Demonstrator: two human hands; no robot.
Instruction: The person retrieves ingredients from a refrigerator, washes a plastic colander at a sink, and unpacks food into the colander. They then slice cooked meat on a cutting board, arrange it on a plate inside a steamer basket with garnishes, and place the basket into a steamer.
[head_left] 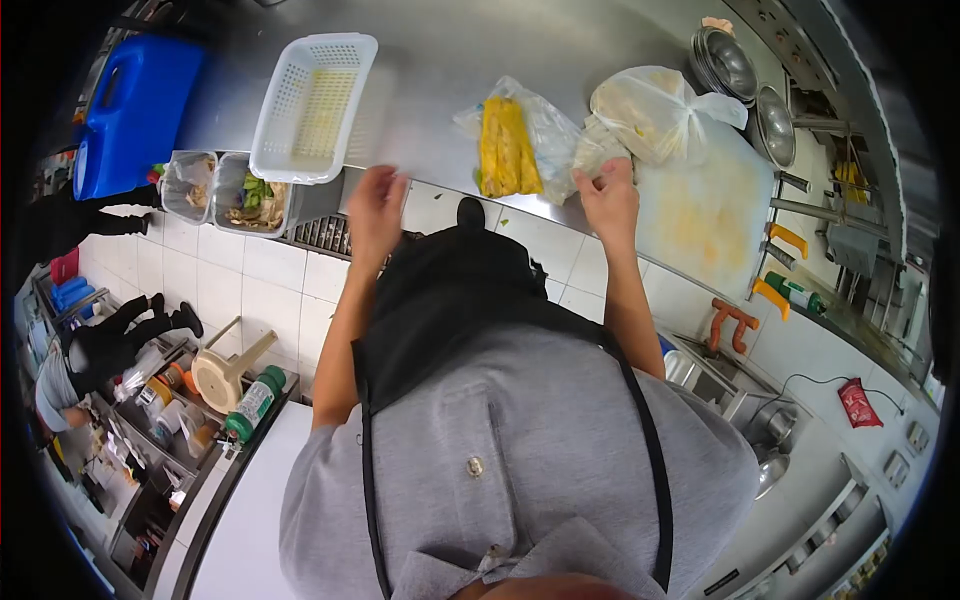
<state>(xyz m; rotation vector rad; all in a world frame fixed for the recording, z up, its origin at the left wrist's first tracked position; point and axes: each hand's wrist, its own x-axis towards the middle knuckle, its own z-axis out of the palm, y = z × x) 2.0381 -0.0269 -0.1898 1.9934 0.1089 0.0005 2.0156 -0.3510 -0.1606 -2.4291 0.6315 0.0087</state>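
My left hand is over the front edge of the steel counter, right of the white perforated basket. Its fingers are curled and smeared by motion, and nothing can be made out in them. At the counter's edge, my right hand has its fingers closed on the lower edge of a crumpled beige cloth. Between my hands, yellow pieces in clear plastic lie beside a loose clear bag. Behind the cloth sits a tied whitish bag, its contents blurred by the plastic.
A stained cutting board lies at the right, near stacked metal bowls. At the left are a blue jug and a bin with scraps. Another person's dark-clad legs show at the far left, near a beige stool.
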